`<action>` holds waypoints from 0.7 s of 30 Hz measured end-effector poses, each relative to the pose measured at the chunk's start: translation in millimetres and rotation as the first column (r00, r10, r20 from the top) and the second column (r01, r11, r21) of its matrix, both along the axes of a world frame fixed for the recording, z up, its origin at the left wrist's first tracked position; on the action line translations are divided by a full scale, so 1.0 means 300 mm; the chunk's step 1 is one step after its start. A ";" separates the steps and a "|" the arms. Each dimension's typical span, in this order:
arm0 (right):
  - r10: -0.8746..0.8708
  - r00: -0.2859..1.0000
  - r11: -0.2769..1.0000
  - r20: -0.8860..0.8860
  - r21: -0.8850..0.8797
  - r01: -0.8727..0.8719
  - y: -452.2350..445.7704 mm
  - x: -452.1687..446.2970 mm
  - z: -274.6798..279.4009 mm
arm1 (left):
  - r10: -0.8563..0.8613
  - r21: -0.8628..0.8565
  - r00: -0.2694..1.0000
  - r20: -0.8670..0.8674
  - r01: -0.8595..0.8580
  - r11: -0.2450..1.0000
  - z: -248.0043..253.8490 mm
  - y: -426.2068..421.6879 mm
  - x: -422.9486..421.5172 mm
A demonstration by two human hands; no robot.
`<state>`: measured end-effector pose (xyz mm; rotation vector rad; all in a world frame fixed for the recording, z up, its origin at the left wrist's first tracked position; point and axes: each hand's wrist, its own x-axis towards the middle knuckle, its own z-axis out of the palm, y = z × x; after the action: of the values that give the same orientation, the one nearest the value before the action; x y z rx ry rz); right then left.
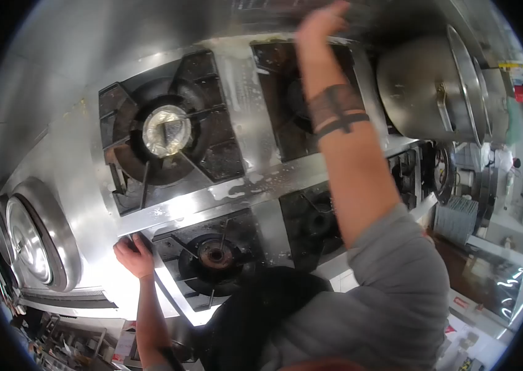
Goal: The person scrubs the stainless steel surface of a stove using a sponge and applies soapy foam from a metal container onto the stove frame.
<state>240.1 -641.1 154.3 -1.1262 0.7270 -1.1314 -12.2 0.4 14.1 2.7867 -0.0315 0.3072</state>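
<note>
My left hand (pixel 133 255) is at the left front corner of the steel gas stove (pixel 252 185), its fingers bent around the edge. My right arm stretches over the back right burner (pixel 278 99). At the far end of it, my right hand (pixel 323 23) is by the steel back wall (pixel 168 28), smeared by motion; whether it holds anything is not visible. Whitish suds and wet streaks mark the steel between the burners. Crumpled foil (pixel 167 131) covers the middle of the back left burner (pixel 212 148). A front left burner (pixel 217 253) has a rusty centre.
A large steel pot (pixel 419 89) with a side handle stands right of the back burners. Round steel lids (pixel 29 241) lean at the left. Beyond the right end are a stack of grey trays (pixel 456 217) and a counter (pixel 490 278) with goods.
</note>
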 end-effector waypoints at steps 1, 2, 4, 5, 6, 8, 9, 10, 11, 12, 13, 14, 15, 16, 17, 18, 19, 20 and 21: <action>-0.240 0.944 0.971 -0.225 -0.039 0.237 0.078 0.133 -0.114 | -0.030 0.004 0.999 0.021 0.030 1.000 0.000 -0.006 0.014; -0.163 0.918 0.986 -0.362 -0.032 0.162 0.242 0.167 -0.132 | -0.022 0.008 1.000 0.013 0.022 1.000 -0.004 0.000 0.012; 0.214 0.881 0.971 -0.422 -0.008 -0.240 0.484 0.104 -0.111 | -0.032 0.002 0.999 -0.003 0.032 0.999 -0.010 0.004 0.009; 0.234 0.883 0.966 -0.407 -0.009 -0.260 0.453 0.098 -0.098 | -0.024 0.000 0.999 -0.022 0.024 1.000 -0.013 0.014 0.005; 0.195 0.912 0.977 -0.360 -0.011 -0.213 0.368 0.098 -0.092 | -0.040 -0.011 0.999 0.016 0.041 0.999 -0.013 0.011 0.005; 0.159 0.982 0.987 -0.100 0.007 -0.159 0.124 0.047 -0.084 | -0.035 -0.023 0.999 0.009 0.035 0.999 -0.013 0.006 0.000; 0.380 0.901 0.912 0.208 0.082 -0.403 0.024 -0.033 -0.047 | -0.034 -0.038 0.999 0.026 0.035 0.999 -0.007 0.005 0.009; 0.398 0.869 0.854 0.295 0.227 -0.468 0.016 -0.089 0.054 | -0.001 -0.051 1.000 -0.022 0.000 0.999 0.006 -0.006 0.015; 0.408 0.830 0.765 0.380 0.355 -0.538 0.044 -0.116 0.147 | 0.016 -0.049 1.000 -0.015 -0.016 0.999 0.010 0.001 0.026; 0.229 0.943 0.897 0.243 0.323 -0.301 0.080 -0.065 0.116 | 0.010 -0.030 1.000 -0.004 -0.011 1.000 0.007 -0.007 0.016; 0.178 0.983 0.979 0.036 0.091 -0.181 0.067 0.020 -0.048 | -0.019 -0.008 1.000 0.003 0.019 1.000 0.007 -0.014 0.018; -0.172 0.912 0.979 -0.373 0.038 0.200 0.112 0.146 -0.166 | -0.015 0.003 1.000 0.017 0.015 1.000 0.003 -0.018 0.020; -0.047 0.885 0.998 -0.463 0.023 0.065 0.228 0.177 -0.201 | -0.020 0.002 0.999 0.025 0.020 1.000 -0.007 -0.015 0.033; 0.070 0.827 0.997 -0.558 0.024 -0.068 0.296 0.160 -0.228 | -0.057 -0.003 0.997 0.059 0.057 0.998 -0.025 -0.001 0.038; 0.066 0.817 0.998 -0.573 0.029 -0.061 0.246 0.121 -0.210 | -0.091 -0.004 0.993 0.076 0.091 0.996 -0.041 0.017 0.017; 0.048 0.925 0.999 -0.378 0.040 -0.035 0.166 0.066 -0.153 | -0.058 -0.003 0.998 -0.002 0.058 0.998 -0.032 0.020 0.006; 0.027 0.987 0.998 -0.156 0.057 -0.018 0.098 0.018 -0.103 | -0.037 -0.012 0.999 0.003 0.037 0.999 -0.020 0.005 0.010; 0.138 0.989 0.981 -0.047 0.142 -0.130 0.035 -0.044 -0.040 | -0.037 -0.012 0.999 0.000 0.037 0.999 -0.011 -0.005 0.016; 0.243 0.967 0.944 0.077 0.210 -0.254 0.010 -0.069 0.003 | -0.031 -0.015 1.000 0.005 0.031 0.999 -0.007 -0.009 0.021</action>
<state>219.4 -638.0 155.1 -0.9682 0.6334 -0.8413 -6.0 -2.3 12.0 2.7680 -0.0732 0.3053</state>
